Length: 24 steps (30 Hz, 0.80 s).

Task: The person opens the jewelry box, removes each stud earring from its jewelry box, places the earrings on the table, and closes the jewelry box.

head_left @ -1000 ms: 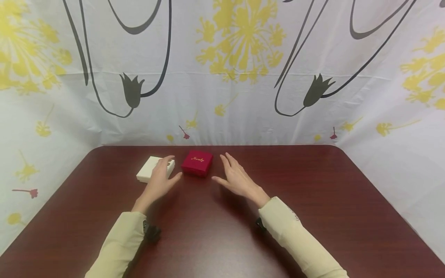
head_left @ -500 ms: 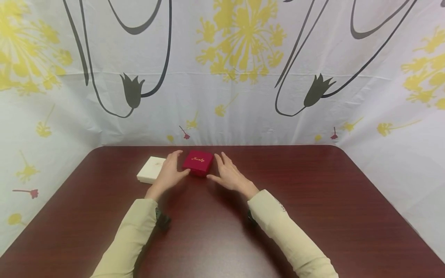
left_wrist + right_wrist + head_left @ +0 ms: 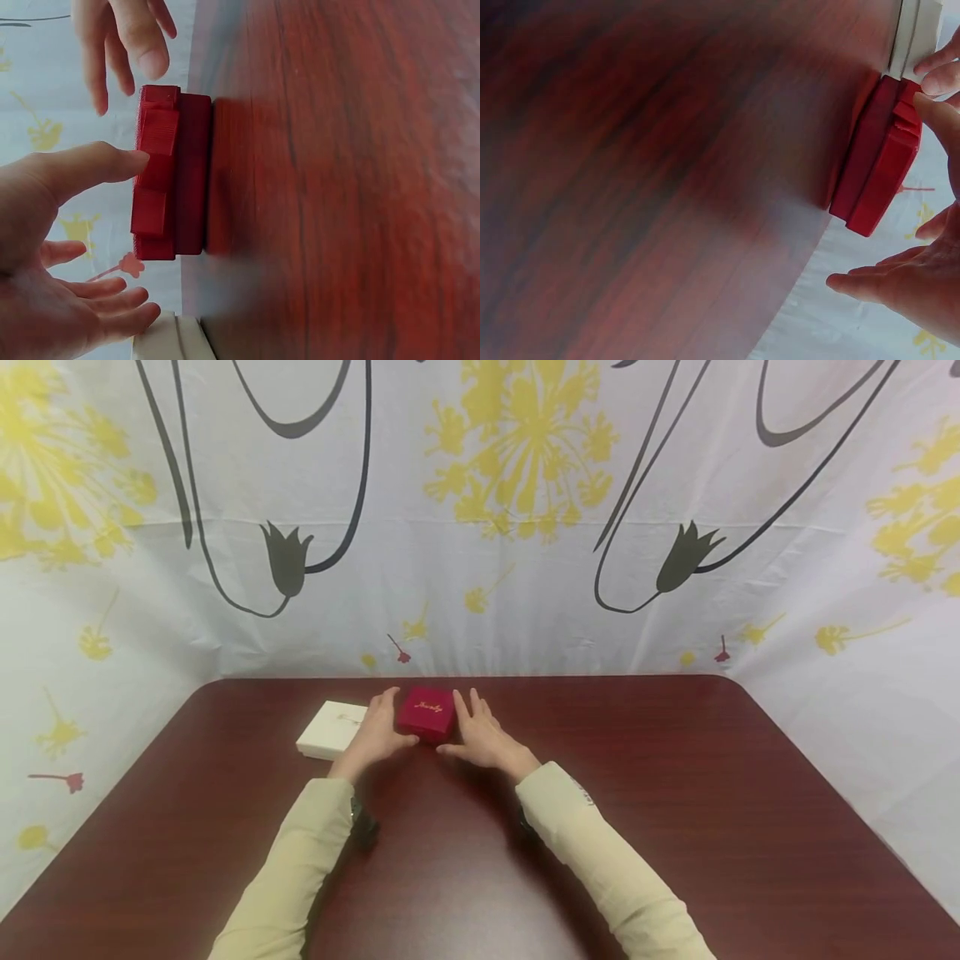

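A red gift box [image 3: 427, 712] with gold lettering on its lid sits near the back of the table; a ribbon bow [image 3: 154, 169] shows on its front side in the left wrist view. My left hand [image 3: 372, 732] is at the box's left, thumb tip by the front upper edge, other fingers spread apart from it. On the opposite side is my right hand [image 3: 486, 733], its thumb [image 3: 934, 112] near the front edge and its fingers extended along the right side. Whether either thumb touches the box, I cannot tell. Its lid is on.
To the left, partly behind my left hand, lies a white box [image 3: 330, 729] with a small printed mark. The dark red wooden table [image 3: 675, 793] reaches back to a white patterned curtain [image 3: 540, 585].
Both hands have moved inward to the red box, the left one to the right, the right one to the left. The boxes have not visibly moved.
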### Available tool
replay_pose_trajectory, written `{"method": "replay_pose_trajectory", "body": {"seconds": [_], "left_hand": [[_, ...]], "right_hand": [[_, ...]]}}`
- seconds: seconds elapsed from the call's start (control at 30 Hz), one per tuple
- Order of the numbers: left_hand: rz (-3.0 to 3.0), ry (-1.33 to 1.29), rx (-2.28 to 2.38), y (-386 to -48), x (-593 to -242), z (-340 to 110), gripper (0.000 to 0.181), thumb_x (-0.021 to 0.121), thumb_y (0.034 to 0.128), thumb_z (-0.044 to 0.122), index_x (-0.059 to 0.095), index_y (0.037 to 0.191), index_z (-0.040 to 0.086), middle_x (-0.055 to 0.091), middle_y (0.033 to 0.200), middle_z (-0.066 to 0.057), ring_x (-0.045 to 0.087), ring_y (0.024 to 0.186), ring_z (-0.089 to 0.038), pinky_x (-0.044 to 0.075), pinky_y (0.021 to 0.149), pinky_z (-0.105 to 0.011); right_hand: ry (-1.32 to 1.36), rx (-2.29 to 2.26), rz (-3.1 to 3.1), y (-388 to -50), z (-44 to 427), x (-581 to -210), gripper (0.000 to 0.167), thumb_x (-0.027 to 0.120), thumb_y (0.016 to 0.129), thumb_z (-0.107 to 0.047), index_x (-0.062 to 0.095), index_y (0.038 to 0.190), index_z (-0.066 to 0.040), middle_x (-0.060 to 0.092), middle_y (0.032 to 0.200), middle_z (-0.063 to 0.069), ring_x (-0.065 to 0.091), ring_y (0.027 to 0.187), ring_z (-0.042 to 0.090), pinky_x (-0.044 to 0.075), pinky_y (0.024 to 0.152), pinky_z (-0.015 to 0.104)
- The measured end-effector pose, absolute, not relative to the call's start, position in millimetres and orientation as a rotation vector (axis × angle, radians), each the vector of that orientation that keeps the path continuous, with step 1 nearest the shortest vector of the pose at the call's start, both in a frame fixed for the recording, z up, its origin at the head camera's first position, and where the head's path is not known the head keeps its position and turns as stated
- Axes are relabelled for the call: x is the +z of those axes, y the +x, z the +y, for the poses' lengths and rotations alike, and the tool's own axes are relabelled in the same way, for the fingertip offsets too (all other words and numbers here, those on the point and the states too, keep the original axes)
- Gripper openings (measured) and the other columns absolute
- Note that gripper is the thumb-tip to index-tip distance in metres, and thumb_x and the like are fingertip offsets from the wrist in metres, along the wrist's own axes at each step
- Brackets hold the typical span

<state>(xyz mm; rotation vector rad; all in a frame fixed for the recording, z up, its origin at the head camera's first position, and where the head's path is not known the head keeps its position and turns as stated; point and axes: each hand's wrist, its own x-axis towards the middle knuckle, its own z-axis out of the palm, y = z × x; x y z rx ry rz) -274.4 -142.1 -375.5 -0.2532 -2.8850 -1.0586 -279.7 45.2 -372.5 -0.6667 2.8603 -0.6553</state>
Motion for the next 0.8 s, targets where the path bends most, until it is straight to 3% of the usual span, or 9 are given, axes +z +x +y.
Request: {"method": "replay_pose_trajectory", "body": {"seconds": [0.4,0.57,0.8], "left_hand": [[-2.938,-0.251,-0.993,-283.3,-383.3,-133.7,0.085,0.074,0.0677,0.014,0.023,0.132,-0.008,0.039,0.125,-0.029,0.039,0.115,-0.040,0.034,0.095,-0.050],[-2.950,-0.275,-0.927,-287.0,-385.9,-130.9,0.079,0.075,0.0681,0.018,0.030,0.127,-0.009,0.049,0.116,-0.026,0.047,0.109,-0.038,0.037,0.093,-0.048],[-2.926,-0.331,-0.964,-287.3,-385.7,-129.4,0.070,0.074,0.0677,0.012,0.035,0.122,-0.011,0.049,0.112,-0.026,0.045,0.107,-0.039,0.036,0.093,-0.048]], "right_hand": [[-0.636,-0.636,2.842,-284.3,36.1,-377.6,0.088,0.062,0.080,-0.034,0.007,0.143,-0.005,0.004,0.146,0.022,0.014,0.132,0.037,0.029,0.100,0.046],[-0.677,-0.606,2.832,-286.1,33.6,-379.5,0.084,0.062,0.081,-0.033,0.012,0.141,-0.002,0.010,0.144,0.025,0.028,0.127,0.036,0.033,0.098,0.042],[-0.659,-0.565,2.835,-287.8,29.5,-381.1,0.080,0.060,0.082,-0.033,0.015,0.140,-0.002,0.022,0.139,0.024,0.035,0.122,0.035,0.034,0.098,0.042]]}}
